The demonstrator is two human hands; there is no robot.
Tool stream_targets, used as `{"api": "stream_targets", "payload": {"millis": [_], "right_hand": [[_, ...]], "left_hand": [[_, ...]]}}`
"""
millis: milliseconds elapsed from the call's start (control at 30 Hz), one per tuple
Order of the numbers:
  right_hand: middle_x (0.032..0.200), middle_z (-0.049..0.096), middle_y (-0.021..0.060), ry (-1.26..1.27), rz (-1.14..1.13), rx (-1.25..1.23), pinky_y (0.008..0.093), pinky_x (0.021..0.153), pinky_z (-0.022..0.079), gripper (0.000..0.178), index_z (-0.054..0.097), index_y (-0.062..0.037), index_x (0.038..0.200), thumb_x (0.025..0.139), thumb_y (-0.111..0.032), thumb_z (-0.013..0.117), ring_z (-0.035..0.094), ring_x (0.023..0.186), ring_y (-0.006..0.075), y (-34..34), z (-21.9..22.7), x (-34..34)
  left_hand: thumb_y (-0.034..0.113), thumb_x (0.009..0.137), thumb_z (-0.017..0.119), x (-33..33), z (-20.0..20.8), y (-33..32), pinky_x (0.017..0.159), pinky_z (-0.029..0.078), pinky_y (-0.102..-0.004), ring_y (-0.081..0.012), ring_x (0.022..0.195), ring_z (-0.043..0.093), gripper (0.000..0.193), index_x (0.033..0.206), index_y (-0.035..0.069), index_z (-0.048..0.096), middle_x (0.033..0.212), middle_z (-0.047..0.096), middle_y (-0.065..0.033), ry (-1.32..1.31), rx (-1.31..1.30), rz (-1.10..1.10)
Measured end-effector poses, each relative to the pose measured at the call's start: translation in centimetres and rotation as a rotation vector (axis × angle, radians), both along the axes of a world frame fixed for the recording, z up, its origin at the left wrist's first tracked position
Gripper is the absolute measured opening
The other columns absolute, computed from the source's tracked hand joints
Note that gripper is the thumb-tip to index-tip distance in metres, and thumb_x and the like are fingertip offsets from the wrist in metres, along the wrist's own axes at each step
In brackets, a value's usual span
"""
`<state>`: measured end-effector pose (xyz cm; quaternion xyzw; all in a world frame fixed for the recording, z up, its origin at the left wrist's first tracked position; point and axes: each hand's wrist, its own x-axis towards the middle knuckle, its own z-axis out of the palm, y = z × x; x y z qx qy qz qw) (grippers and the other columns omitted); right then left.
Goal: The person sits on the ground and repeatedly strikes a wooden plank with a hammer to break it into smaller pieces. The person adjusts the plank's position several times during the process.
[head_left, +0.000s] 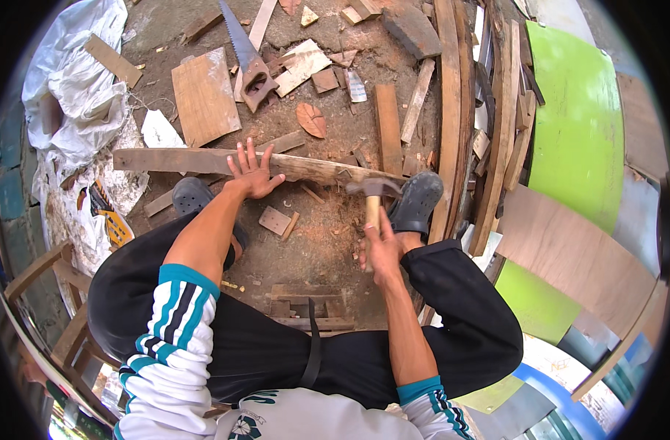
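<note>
A long wooden plank [313, 169] lies across the ground in front of my feet. My left hand [254, 174] rests on it with the fingers spread, holding nothing. In my right hand [381, 246] is a claw hammer [374, 189], gripped by its light wooden handle. The hammer's metal head is near the right part of the plank, beside my right shoe; whether it touches the wood I cannot tell. Just below the plank, a small wood block [275, 221] and a thin offcut lie on the dirt.
A handsaw [250, 66] lies beyond the plank, beside a square board [206, 95] and scattered scraps. Long timbers [446, 110] and a green panel [577, 110] line the right. White plastic sheeting [74, 81] lies at left, above a wooden chair [71, 323]. My shoes [417, 202] flank the plank.
</note>
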<state>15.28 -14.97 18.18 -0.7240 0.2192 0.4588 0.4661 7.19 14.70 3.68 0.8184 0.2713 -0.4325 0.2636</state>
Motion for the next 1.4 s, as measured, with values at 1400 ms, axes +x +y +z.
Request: {"api": "stream_targets", "payload": {"millis": [1400], "right_hand": [[0.078, 0.052, 0.0069, 0.201, -0.456, 0.053, 0.0294, 0.042, 0.04, 0.058, 0.02, -0.0236, 0.157, 0.105, -0.02, 0.047, 0.047, 0.053, 0.0143, -0.3, -3.3, -1.3]], "left_hand": [[0.068, 0.095, 0.044, 0.1, -0.5, 0.0, 0.109, -0.014, -0.0722, -0.0522, 0.141, -0.035, 0.097, 0.16, 0.02, -0.009, 0.157, -0.033, -0.031, -0.017, 0.004, -0.023]]}}
